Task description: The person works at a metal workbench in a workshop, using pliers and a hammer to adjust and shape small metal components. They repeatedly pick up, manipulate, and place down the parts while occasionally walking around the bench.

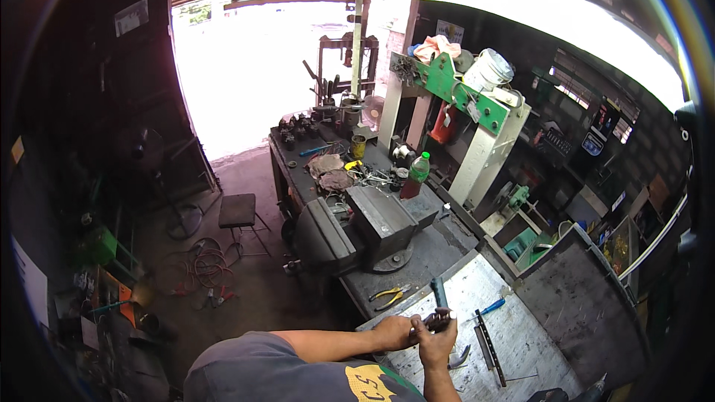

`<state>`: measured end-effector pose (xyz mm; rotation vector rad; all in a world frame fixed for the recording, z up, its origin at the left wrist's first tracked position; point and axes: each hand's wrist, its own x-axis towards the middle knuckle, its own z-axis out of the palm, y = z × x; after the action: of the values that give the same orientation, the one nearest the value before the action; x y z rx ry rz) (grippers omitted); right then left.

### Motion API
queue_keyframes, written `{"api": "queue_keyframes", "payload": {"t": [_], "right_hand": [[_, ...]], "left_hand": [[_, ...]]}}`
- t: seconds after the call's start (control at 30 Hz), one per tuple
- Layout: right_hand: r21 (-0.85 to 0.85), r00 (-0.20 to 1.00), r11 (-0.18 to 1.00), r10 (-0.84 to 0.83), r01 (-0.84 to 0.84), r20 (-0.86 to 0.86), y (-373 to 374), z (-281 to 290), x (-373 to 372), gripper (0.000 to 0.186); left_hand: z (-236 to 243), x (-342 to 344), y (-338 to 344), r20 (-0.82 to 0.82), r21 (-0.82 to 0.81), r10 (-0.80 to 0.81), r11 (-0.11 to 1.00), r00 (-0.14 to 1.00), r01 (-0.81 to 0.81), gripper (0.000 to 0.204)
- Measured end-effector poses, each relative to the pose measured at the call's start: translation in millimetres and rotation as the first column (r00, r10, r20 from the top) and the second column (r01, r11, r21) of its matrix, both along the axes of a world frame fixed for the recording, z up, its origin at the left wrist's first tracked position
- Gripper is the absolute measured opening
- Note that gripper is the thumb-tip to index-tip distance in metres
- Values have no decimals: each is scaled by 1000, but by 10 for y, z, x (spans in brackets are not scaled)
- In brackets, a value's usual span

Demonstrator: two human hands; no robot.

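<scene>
Over the pale metal bench top (521,335), my left hand (393,333) and my right hand (436,342) are closed together around a small dark metal part (436,320). My fingers cover much of it, so its exact kind is unclear. Just beyond the part is a grey-blue cylindrical handle (439,292); whether it touches the part I cannot tell. Yellow-handled pliers (388,296) lie to the left. To the right of my right hand are a blue-handled screwdriver (493,305) and a long dark flat bar (489,348). A curved dark tool (461,358) lies beside my right wrist.
A large bench vise (350,231) stands on the dark workbench beyond my hands. Behind it are a green-capped bottle (416,176), rags (328,167) and loose metal pieces. A green press frame (462,93) rises at right. A stool (238,212) and coiled cables (205,266) are at left.
</scene>
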<state>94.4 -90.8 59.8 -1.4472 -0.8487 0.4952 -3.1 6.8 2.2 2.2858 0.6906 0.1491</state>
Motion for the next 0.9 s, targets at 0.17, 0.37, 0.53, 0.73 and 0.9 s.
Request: {"api": "queue_keyframes", "payload": {"t": [0.17,0.37,0.53,0.73,0.9], "right_hand": [[-153,825,813,563,-562,-43,89,187,387,35],[89,994,990,104,-105,12,26,-62,111,56],[106,873,894,447,-434,-196,66,8,428,40],[121,982,979,175,-166,-71,5,33,227,56],[-78,966,967,235,-244,-106,37,48,211,56]], "left_hand": [[-103,-179,201,382,89,-334,941,862,326,70],[-80,43,146,198,15,-97,995,975,96,56],[7,-83,143,351,67,-285,958,892,279,64],[-29,4,204,126,141,-193,974,973,175,42],[-170,-46,25,276,192,-126,979,953,74,63]]}}
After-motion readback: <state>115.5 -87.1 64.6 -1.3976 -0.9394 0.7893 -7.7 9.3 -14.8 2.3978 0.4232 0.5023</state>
